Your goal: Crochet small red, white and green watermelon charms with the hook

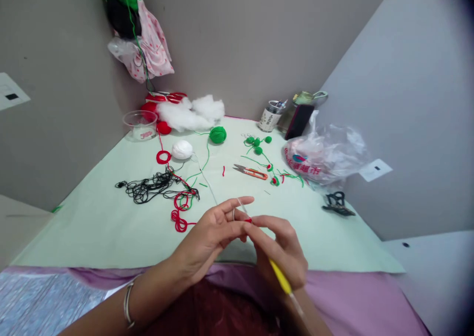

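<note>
Near the table's front edge my two hands meet around a small piece of red crochet work (248, 221). My left hand (218, 227) pinches the piece between thumb and fingers, with white yarn (242, 206) running over its raised index finger. In my right hand (279, 242) is a crochet hook with a yellow handle (280, 276), its tip hidden at the red piece. The white strand leads back to a white yarn ball (182, 149). Red yarn (180, 221) lies in loops left of my left hand.
Orange thread snips (252, 172) lie beyond my hands, near small green crocheted pieces (257, 142). A green yarn ball (217, 135), white stuffing (192, 113) and a clear plastic tub (140, 126) stand farther back. Tangled black yarn (151, 187) is at left, a plastic bag (322, 153) at right.
</note>
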`<state>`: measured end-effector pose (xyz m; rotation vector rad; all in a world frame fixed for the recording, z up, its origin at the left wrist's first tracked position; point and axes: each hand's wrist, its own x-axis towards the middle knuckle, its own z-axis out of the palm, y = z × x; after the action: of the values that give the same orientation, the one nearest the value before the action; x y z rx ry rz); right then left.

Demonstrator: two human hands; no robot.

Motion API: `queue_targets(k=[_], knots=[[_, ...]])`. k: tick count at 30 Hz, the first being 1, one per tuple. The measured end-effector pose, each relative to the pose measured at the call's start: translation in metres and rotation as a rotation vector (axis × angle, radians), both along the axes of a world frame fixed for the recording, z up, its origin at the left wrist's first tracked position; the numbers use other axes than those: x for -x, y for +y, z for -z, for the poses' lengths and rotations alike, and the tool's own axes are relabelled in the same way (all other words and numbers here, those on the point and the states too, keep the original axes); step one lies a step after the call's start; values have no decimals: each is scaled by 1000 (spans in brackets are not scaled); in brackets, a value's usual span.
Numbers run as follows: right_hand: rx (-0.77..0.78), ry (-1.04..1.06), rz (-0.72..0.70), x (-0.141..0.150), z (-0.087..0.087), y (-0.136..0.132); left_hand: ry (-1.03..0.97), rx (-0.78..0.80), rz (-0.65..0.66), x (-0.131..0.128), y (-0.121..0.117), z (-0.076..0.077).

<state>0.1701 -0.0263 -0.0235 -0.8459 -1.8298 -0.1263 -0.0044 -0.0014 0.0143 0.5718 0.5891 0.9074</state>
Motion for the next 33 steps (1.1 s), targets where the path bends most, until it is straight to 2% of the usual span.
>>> queue_targets(k=[4, 7, 9, 14, 17, 20, 23, 26, 28, 31, 33], knots=[[281, 376, -166, -1, -18, 1, 44, -13, -20, 7, 5, -2], [398, 600, -260, 2, -24, 3, 105, -92, -60, 6, 4, -1], [436, 595, -277, 6, -25, 5, 123, -142, -59, 4, 1, 1], [399, 477, -181, 13, -18, 4, 147, -195, -98, -4, -3, 5], [254, 268, -60, 14, -10, 1, 121, -161, -152, -8, -2, 7], [147, 143, -7, 10, -6, 1, 53, -38, -108, -8, 0, 8], [280, 405, -68, 6, -12, 4, 11, 54, -70, -4, 4, 7], [436, 690, -220, 5, -19, 7, 16, 4, -111, -1, 5, 3], [501, 703, -281, 7, -21, 8, 46, -63, -109, -2, 4, 2], [553, 668, -272, 9, -19, 9, 110, -119, -87, -4, 1, 4], [598, 721, -303, 8, -17, 10, 139, -136, -85, -3, 0, 6]])
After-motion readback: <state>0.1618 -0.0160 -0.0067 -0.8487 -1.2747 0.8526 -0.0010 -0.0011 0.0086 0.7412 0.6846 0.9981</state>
